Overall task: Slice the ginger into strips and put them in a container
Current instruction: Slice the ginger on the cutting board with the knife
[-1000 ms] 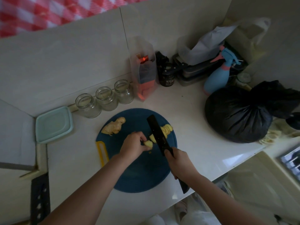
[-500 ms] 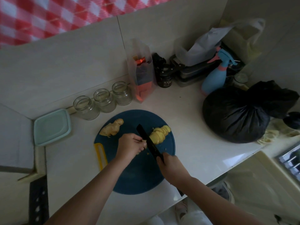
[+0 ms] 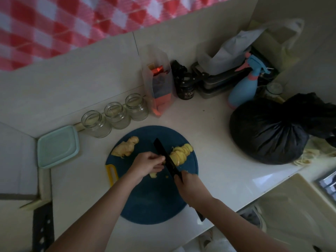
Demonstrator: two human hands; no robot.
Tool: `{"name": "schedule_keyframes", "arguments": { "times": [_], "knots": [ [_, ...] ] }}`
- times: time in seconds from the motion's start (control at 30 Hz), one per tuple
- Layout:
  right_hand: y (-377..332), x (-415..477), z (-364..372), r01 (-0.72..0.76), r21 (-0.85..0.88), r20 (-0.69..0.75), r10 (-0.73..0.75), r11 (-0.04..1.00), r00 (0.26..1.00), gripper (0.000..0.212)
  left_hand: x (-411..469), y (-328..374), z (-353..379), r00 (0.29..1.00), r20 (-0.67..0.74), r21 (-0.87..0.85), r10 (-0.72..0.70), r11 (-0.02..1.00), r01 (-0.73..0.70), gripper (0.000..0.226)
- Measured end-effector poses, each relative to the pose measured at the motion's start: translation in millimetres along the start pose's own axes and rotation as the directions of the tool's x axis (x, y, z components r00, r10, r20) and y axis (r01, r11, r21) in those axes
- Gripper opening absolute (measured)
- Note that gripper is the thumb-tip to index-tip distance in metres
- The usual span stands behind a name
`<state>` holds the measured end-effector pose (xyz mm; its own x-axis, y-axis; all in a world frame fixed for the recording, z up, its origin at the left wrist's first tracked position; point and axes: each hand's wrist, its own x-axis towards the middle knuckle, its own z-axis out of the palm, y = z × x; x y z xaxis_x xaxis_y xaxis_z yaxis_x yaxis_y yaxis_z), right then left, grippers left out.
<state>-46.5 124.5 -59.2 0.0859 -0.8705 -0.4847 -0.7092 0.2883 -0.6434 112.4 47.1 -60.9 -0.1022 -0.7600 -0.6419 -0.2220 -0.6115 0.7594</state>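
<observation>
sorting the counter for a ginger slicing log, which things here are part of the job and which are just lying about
In use: knife, sliced ginger, whole ginger piece, blue cutting board, left hand, right hand.

Lying about: three glass jars, lidded teal container, spray bottle, black bag.

Sliced ginger (image 3: 181, 154) fanned; container (image 3: 57, 146) apparently lidded.

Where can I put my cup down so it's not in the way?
Bare counter lies between the board and the black bag, and in front of the tub, left of the board. The back corner is crowded: jars, pouch, spray bottle. The board is busy with both hands, knife and ginger.
</observation>
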Motion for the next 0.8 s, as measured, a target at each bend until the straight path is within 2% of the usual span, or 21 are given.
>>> {"name": "schedule_keyframes", "arguments": {
  "times": [0.13, 0.27, 0.37, 0.53, 0.7, 0.8],
  "knots": [
    [1, 2, -2, 0.023, -0.028, -0.006, -0.023, 0.999, 1.0, 0.028, 3, 10, -8, 0.991, 0.064, -0.044, -0.116, 0.992, 0.119, 0.026],
    [3, 3, -6, 0.031, -0.038, 0.005, -0.031, 0.999, 1.0, 0.029, 4, 17, -14, 0.954, 0.194, -0.038, -0.23, 0.969, 0.242, 0.02],
    [3, 3, -9, 0.029, -0.003, -0.019, -0.029, 1.0, 0.999, 0.028, 4, 14, -14, 0.951, 0.224, 0.004, -0.212, 0.976, 0.216, 0.02],
    [5, 2, -14, 0.089, -0.032, -0.041, -0.091, 0.995, 0.995, 0.028, 5, 9, -11, 0.97, 0.183, 0.038, -0.159, 0.987, 0.155, 0.024],
    [6, 5, -16, 0.111, -0.062, -0.029, -0.113, 0.992, 0.993, 0.027, 8, 10, -12, 0.967, 0.191, 0.007, -0.171, 0.985, 0.173, 0.032],
    [4, 5, -16, 0.123, -0.071, -0.023, -0.125, 0.99, 0.992, 0.026, 9, 9, -14, 0.963, 0.202, -0.003, -0.178, 0.983, 0.182, 0.03]
  ]
}}
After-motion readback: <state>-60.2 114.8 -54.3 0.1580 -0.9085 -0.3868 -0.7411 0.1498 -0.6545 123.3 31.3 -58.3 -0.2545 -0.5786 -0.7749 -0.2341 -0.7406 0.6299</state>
